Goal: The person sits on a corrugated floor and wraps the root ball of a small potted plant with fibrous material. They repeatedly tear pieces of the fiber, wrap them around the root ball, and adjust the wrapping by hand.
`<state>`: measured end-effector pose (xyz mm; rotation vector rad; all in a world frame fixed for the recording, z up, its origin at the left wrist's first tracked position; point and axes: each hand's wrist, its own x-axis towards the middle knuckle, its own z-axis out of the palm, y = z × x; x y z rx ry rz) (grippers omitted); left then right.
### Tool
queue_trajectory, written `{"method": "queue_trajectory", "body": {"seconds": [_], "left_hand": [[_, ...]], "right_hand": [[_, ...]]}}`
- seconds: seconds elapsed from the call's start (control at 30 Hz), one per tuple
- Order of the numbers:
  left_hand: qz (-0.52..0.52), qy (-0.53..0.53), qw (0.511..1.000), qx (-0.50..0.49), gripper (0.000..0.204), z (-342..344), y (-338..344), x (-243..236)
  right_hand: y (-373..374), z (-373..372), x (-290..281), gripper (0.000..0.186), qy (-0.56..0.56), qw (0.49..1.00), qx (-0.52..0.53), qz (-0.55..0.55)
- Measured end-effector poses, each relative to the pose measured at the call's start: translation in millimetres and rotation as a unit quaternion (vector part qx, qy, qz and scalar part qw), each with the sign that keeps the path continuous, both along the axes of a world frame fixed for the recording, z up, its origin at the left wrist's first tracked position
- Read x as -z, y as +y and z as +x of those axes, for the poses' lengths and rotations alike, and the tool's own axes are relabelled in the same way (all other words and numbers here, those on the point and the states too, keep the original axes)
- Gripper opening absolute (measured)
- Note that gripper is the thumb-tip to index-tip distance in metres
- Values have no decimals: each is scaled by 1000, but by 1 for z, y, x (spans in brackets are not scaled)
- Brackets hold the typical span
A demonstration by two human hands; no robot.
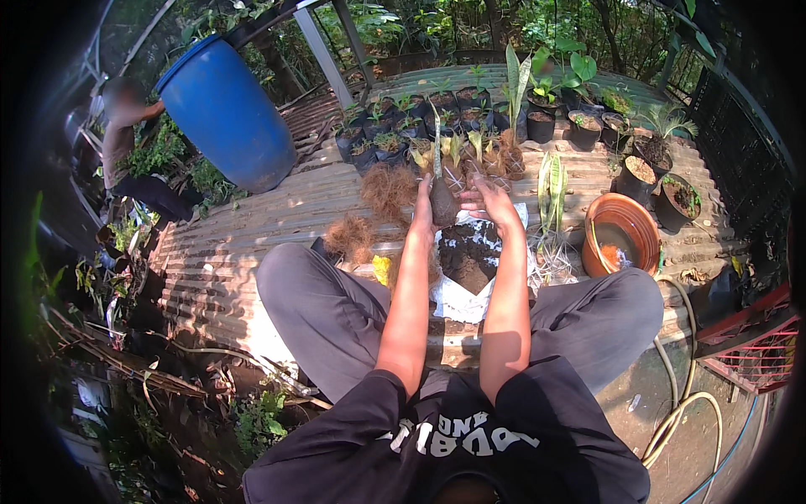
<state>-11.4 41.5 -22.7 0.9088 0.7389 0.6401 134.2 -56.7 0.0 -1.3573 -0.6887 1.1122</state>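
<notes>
Between my hands stands a snake plant (437,147) with one upright leaf, its base packed in a dark ball of soil (443,203). My left hand (423,207) is closed against the left side of that ball. My right hand (490,202) is just to its right, with fingers apart and nothing held in them. Below my hands, dark soil (470,256) lies on a white sheet (457,307). Brown coconut fibre (389,192) forms a loose heap to the left, and a smaller clump (348,238) lies nearer me. Several fibre-wrapped plant balls (495,164) sit just beyond.
An orange-brown basin (623,231) holding water stands at right, beside variegated snake plants (552,191) with exposed roots. Black potted plants (407,126) line the far side of the corrugated sheet (227,260). At left, another person (130,143) is by a blue barrel (227,113). A hose (672,420) curls lower right.
</notes>
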Motion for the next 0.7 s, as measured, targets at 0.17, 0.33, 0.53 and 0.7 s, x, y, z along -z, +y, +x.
{"method": "queue_trajectory", "body": {"seconds": [0.17, 0.33, 0.53, 0.7], "left_hand": [[13, -4, 1000, -9, 72, -16, 14, -9], [-55, -105, 992, -43, 57, -24, 21, 2], [-55, -167, 982, -66, 57, -45, 46, 1], [-66, -166, 981, -73, 55, -49, 42, -4]], "right_hand": [[11, -3, 41, 54, 61, 997, 54, 7], [18, -13, 75, 48, 43, 996, 66, -48], [34, -21, 105, 36, -2, 988, 68, -135], [53, -17, 177, 33, -92, 968, 99, -214]]}}
